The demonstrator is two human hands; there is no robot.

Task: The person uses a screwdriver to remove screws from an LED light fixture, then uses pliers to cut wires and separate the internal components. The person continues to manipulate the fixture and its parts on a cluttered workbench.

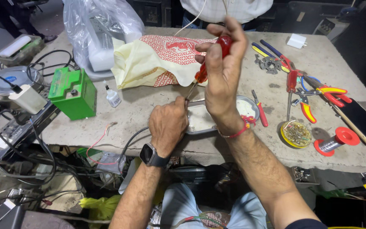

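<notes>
1. A red-handled screwdriver [210, 59] is gripped in the right hand [221, 72], fingers curled tight around the translucent handle; the thin steel shaft slants down and to the left, its tip meeting the near corner of a flat metal casing [200, 118].
2. The casing is steadied by the left hand [168, 123], which is closed as a loose fist against its left edge, just below the tool's tip; a dark smartwatch [149, 154] is worn at that wrist.
3. The work is judged to be midway: the tip is engaged at the corner, yet the casing lies shut and flat on the surface [149, 106], and no removed cover is seen; loose screws cannot be made out.
4. The casing is pale, dull and rectangular with rounded corners, partly hidden under the right wrist.
5. The surface is rough, stained and grey, chipped along the near edge.
6. To the right of the right hand lie red-and-yellow pliers [318, 95], a red spool of solder wire [337, 141] and a round yellow tin of small parts [296, 134].
7. To the left of the left hand stand a small white glue bottle [113, 96] and a glossy green battery block [73, 93].
</notes>
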